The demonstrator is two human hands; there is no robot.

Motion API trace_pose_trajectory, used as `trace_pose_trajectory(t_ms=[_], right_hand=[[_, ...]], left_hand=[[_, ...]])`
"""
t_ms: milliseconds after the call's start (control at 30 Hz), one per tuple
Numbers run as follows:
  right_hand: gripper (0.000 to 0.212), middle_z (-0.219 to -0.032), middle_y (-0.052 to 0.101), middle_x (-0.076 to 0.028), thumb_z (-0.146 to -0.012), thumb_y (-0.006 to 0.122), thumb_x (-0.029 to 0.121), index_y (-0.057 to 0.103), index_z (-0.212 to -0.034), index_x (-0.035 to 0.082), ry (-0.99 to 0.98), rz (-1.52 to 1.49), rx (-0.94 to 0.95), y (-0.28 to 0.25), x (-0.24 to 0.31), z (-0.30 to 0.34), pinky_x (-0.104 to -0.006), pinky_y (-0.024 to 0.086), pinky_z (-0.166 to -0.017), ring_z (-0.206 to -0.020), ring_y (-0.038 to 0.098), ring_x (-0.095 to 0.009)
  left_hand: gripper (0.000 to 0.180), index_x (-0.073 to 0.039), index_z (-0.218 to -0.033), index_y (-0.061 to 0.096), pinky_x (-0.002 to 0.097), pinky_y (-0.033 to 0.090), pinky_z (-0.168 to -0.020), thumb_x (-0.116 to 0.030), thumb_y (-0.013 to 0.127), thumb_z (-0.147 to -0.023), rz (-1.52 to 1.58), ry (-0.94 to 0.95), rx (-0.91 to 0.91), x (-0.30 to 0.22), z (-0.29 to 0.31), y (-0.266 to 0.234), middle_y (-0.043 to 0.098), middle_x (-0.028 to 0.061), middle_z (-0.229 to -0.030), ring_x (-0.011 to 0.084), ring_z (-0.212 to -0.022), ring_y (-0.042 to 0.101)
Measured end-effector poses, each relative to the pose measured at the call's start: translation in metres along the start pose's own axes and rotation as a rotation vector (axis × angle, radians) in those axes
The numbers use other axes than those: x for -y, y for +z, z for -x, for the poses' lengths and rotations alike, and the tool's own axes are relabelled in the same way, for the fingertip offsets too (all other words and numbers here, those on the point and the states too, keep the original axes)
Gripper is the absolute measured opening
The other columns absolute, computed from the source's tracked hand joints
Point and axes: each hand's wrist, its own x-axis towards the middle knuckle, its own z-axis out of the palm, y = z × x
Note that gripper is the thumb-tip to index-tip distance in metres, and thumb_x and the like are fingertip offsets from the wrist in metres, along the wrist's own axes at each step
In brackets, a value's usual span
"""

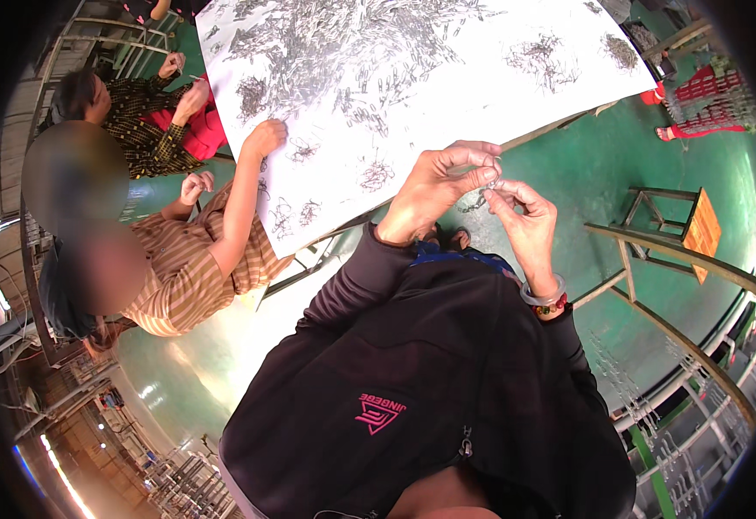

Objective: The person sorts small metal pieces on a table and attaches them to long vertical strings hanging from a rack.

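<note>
My left hand (438, 183) and my right hand (526, 227) are raised close together in front of my chest, just off the table's near edge. Thumb and fingers are pinched on both hands. Between them hangs a short chain of small dark metal pieces (473, 206), held at the fingertips. Its finer details are too small to make out. Beyond my hands, loose small metal pieces (343, 52) lie spread thickly over the white table (456, 112). Smaller piles (376, 176) of them sit at its near left corner.
A person in a striped shirt (192, 277) sits at the table's left side, one hand (265, 138) on it. Behind is another person in a patterned top (140, 108). On the right stand a wooden stool (700, 232) and a rail frame (672, 342) with hanging metal hooks.
</note>
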Motion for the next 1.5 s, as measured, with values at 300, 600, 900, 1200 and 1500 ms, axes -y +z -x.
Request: trace_pose_trajectory(t_ms=[300,600,900,1200,1500], right_hand=[[0.014,-0.073,0.064,0.0,-0.075,0.07,0.001,0.067,-0.089,0.001,-0.12,0.037,-0.076,-0.004,-0.003,0.008,-0.0209,0.043,-0.059,-0.064,0.052,-0.004],[0.015,-0.081,0.066,-0.009,-0.075,0.068,-0.002,0.066,-0.09,-0.002,-0.436,0.16,-0.112,-0.007,-0.017,0.002,-0.026,0.048,-0.063,-0.069,0.06,-0.014],[0.018,-0.086,0.062,-0.014,-0.083,0.057,0.008,0.065,-0.097,0.001,-0.376,0.638,-0.037,0.004,-0.081,-0.149,-0.0362,0.047,-0.075,-0.083,0.057,-0.03],[0.016,-0.096,0.053,-0.02,-0.07,0.05,-0.004,0.057,-0.084,-0.003,-0.415,1.245,0.181,0.023,-0.157,-0.22,-0.0382,0.046,-0.082,-0.095,0.05,-0.034],[0.021,-0.088,0.056,-0.016,-0.071,0.054,-0.006,0.057,-0.091,0.001,-0.42,0.985,-0.155,0.008,-0.168,-0.165,-0.0368,0.047,-0.079,-0.086,0.054,-0.032]], left_hand=[[0.01,-0.003,-0.09,0.067,0.0309,0.041,-0.091,-0.01,0.066,-0.083,-0.091,-0.04,-0.151,-0.002,0.01,0.018,0.063,0.0088,-0.104,0.0144,-0.1,0.055],[0.006,0.0,-0.088,0.056,0.0268,0.048,-0.075,-0.006,0.056,-0.088,-0.106,0.124,-0.143,0.011,0.022,0.014,0.065,0.0109,-0.092,0.0136,-0.085,0.059],[0.012,-0.004,-0.08,0.058,0.0426,0.041,-0.091,0.004,0.065,-0.074,-0.18,0.271,0.299,0.03,0.012,-0.027,0.061,0.0091,-0.087,0.0231,-0.085,0.059],[0.008,-0.004,-0.078,0.059,0.0425,0.041,-0.091,0.001,0.065,-0.075,-0.103,0.288,0.481,0.083,0.004,-0.066,0.064,0.0094,-0.087,0.0229,-0.086,0.061],[0.009,-0.002,-0.082,0.057,0.0409,0.041,-0.091,0.005,0.062,-0.077,-0.136,0.247,0.392,0.107,0.02,-0.076,0.062,0.0104,-0.083,0.024,-0.083,0.061]])
